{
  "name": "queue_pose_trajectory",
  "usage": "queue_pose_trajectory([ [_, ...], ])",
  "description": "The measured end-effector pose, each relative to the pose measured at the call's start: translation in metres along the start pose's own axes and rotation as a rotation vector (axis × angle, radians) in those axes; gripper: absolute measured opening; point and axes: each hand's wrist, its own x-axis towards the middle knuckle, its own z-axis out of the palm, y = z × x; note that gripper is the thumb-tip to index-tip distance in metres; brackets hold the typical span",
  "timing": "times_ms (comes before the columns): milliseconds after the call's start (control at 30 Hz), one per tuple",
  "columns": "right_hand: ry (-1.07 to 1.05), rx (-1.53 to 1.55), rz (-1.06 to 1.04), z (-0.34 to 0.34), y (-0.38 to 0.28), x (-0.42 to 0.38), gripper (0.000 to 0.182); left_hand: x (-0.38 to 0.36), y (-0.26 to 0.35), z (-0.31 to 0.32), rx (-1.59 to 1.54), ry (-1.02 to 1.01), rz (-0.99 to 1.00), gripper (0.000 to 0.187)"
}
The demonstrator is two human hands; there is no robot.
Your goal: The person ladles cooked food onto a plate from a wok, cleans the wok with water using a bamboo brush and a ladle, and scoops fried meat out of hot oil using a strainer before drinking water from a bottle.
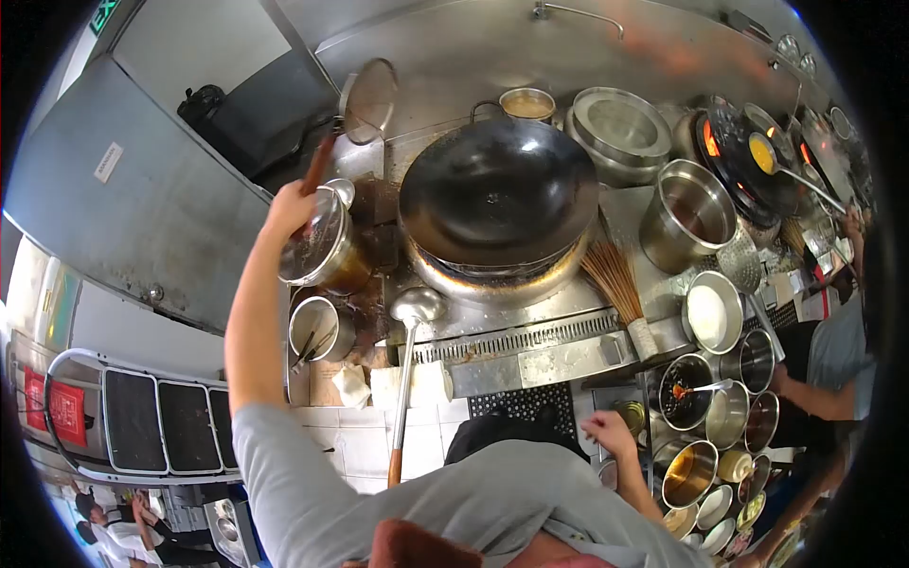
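Observation:
My left hand (287, 210) is wrapped round the wooden handle (320, 166) of a round mesh strainer (370, 101), held up at the left above a large metal pot (352, 268). To its right a big black wok (494, 194) sits on the burner ring, with nothing visible in it. Lower down, my right hand (611, 434) hangs in front of my body beside the counter's sauce pots. Its fingers are loosely bent and apart, holding nothing that I can see. A ladle (418, 306) rests on the front edge, its long handle pointing toward me.
A bamboo wok brush (615, 279) leans right of the burner, near a tall steel pot (688, 216). Several sauce pots (689, 473) crowd the right side. There a co-worker's hand (852, 227) holds a ladle (765, 156) over another wok. A cart (142, 417) stands left.

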Motion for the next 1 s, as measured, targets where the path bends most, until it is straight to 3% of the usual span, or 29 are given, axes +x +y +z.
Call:
queue_pose_trajectory([
  [33,-0.124,-0.034,-0.038,0.003,-0.042,0.005,0.021,-0.029,0.0,-0.015,-0.228,-0.07,-0.04,0.01],
  [100,-0.51,0.157,-0.133,0.01,-0.085,0.028,0.045,-0.1,0.026,-0.038,-0.445,-0.039,-0.112,0.009],
  [167,-0.621,0.098,-0.342,0.032,-0.139,0.043,0.061,-0.156,0.035,-0.058,-0.546,0.009,-0.176,0.009],
  [233,-0.78,0.012,-0.351,0.064,-0.179,0.071,0.073,-0.204,0.03,-0.078,-0.786,0.02,-0.25,0.009],
  [300,-0.798,-0.201,-0.538,0.114,-0.218,0.098,0.07,-0.246,0.025,-0.091,-0.831,0.096,-0.282,0.016],
  [367,-0.943,0.026,-0.461,0.19,-0.238,0.138,0.064,-0.274,0.016,-0.106,-1.041,0.05,-0.328,0.01],
  [433,-0.937,0.56,-0.223,0.254,-0.284,0.119,0.057,-0.294,-0.002,-0.114,-1.173,0.068,-0.35,0.013],
  [500,-0.761,0.726,-0.183,0.333,-0.305,0.116,0.06,-0.31,-0.02,-0.114,-1.291,0.088,-0.38,0.014],
  [567,-0.773,0.865,0.024,0.383,-0.333,0.102,0.07,-0.319,-0.046,-0.106,-1.419,0.067,-0.346,0.015],
  [600,-0.805,0.908,0.126,0.393,-0.35,0.087,0.086,-0.323,-0.053,-0.101,-1.473,0.083,-0.353,0.016],
  [633,-0.805,0.925,0.122,0.403,-0.357,0.079,0.086,-0.325,-0.067,-0.096,-1.58,0.054,-0.32,0.025],
  [700,-0.897,1.066,0.151,0.415,-0.369,0.071,0.083,-0.329,-0.082,-0.087,-1.776,-0.003,-0.269,0.025],
  [733,-0.887,1.121,0.073,0.413,-0.372,0.067,0.067,-0.331,-0.087,-0.087,-1.773,-0.017,-0.275,0.025],
  [767,-0.878,1.128,0.077,0.406,-0.37,0.063,0.067,-0.333,-0.091,-0.087,-1.831,-0.034,-0.284,0.023],
  [867,-0.473,1.041,-0.261,0.377,-0.369,0.054,0.038,-0.334,-0.096,-0.096,-1.857,-0.044,-0.292,0.021],
  [900,-0.471,1.03,-0.26,0.371,-0.369,0.057,0.038,-0.33,-0.097,-0.097,-1.826,-0.041,-0.287,0.021],
  [967,-0.781,1.399,0.012,0.356,-0.367,0.058,0.035,-0.317,-0.103,-0.097,-1.809,-0.058,-0.24,0.02],
  [1000,-0.74,1.283,0.089,0.347,-0.374,0.059,0.035,-0.309,-0.103,-0.096,-1.766,-0.038,-0.217,0.019],
])
